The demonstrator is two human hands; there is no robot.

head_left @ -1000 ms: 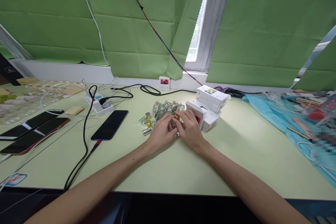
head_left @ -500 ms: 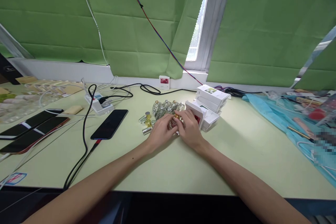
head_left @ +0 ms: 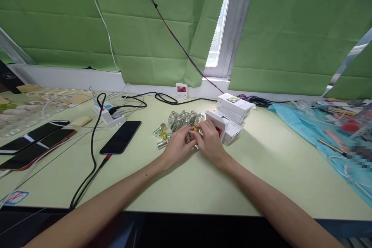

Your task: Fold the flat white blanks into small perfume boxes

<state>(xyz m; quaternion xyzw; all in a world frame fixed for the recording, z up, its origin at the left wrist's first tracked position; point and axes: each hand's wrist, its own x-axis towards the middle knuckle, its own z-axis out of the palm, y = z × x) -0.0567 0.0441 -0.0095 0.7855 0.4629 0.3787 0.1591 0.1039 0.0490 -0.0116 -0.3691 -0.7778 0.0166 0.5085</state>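
Observation:
My left hand (head_left: 180, 144) is closed around a small glass bottle (head_left: 190, 138), most of which my fingers hide. My right hand (head_left: 209, 142) pinches the gold cap (head_left: 195, 128) at the bottle's top. Just behind my hands stands a cluster of clear glass bottles (head_left: 183, 119) with gold-coloured necks. To the left of my left hand lie loose gold caps (head_left: 164, 136) and a silver cap (head_left: 162, 144). A white box with a red picture (head_left: 218, 123) leans right behind my right hand.
White boxes (head_left: 234, 104) are stacked right of the bottles. A phone (head_left: 120, 137) with a cable lies to the left, near a power strip (head_left: 112, 118). Blue plastic sheeting (head_left: 302, 131) with clutter covers the table's right side. Another small box (head_left: 181, 90) stands at the back.
Both hands stay in nearly the same place. The fingers of my right hand have shifted slightly at the gold cap, which shows a little more.

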